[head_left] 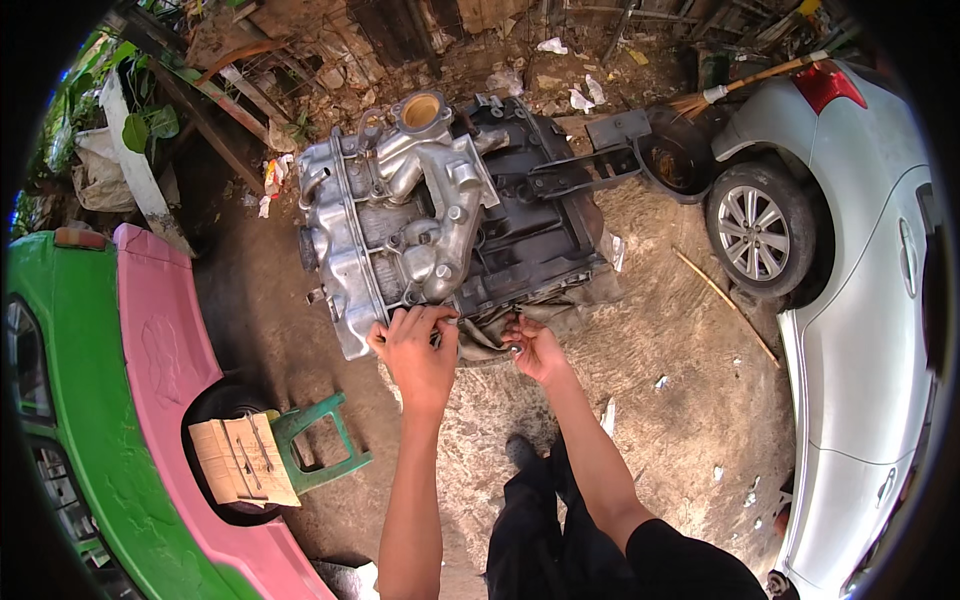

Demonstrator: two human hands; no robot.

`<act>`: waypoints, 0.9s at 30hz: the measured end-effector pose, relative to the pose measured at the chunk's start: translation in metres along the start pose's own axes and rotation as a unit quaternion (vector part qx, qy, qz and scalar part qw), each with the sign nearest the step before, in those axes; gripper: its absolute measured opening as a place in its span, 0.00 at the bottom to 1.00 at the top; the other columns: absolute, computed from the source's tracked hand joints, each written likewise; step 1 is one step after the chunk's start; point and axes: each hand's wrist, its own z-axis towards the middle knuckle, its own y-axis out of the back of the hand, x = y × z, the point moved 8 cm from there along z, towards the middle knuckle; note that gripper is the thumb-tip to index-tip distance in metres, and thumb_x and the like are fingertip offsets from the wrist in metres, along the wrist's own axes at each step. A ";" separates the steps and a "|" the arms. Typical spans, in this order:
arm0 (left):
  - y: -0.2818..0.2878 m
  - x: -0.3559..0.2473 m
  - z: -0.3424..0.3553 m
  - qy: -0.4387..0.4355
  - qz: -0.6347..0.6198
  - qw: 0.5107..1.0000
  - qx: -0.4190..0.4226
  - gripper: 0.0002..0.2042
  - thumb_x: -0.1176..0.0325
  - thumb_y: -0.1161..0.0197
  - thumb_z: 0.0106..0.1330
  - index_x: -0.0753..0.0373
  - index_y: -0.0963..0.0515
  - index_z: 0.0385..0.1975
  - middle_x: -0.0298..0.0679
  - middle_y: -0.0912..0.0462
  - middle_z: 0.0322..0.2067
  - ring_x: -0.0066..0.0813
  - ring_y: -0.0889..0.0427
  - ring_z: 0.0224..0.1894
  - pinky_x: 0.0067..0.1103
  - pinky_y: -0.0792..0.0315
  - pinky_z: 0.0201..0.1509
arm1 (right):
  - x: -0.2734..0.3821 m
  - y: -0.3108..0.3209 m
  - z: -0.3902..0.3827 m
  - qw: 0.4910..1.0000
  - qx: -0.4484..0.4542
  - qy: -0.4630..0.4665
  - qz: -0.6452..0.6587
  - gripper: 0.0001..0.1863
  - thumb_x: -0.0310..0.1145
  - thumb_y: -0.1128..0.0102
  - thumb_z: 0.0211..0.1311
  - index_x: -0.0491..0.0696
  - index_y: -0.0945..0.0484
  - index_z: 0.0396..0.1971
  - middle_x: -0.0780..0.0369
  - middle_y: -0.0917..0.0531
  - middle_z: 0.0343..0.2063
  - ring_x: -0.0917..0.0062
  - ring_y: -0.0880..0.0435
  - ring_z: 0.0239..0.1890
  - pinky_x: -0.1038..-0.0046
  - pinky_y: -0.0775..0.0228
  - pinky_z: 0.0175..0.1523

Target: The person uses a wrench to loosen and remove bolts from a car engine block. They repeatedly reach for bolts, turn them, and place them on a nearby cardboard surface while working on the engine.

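"Ground?"
"Rough, littered concrete floor (pixel 680 400), outdoors."
"Counts?"
"One engine (pixel 455 215) at twelve, one silver car (pixel 865 350) at three, one green-pink car (pixel 160 300) at nine."
"In the way?"
"One stool (pixel 290 432) at eight, cardboard (pixel 213 460) against it; one stick (pixel 725 307) at three."
"Hands?"
"Left hand (pixel 415 350) bent at the engine's six-o'clock edge, can't tell its grip; right hand (pixel 538 352) curled round a metal-ended tool (pixel 516 347)."

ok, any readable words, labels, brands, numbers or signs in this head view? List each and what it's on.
None that can be read.
Engine: no lettering can be made out.
Silver car's wheel hub: too small to tell if marked.
Red-and-white litter: any print too small and blurred.
Cardboard: no print can be made out.
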 end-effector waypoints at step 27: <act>0.000 0.000 -0.001 -0.006 -0.003 1.000 -0.011 0.04 0.74 0.35 0.61 0.56 0.14 0.29 0.29 0.18 0.27 0.29 0.26 0.34 0.32 0.45 0.55 | 0.005 0.001 0.021 0.894 -0.176 0.117 -0.394 0.08 0.25 0.49 0.79 0.36 0.26 0.38 0.56 0.18 0.31 0.72 0.14 0.35 0.72 0.14 0.39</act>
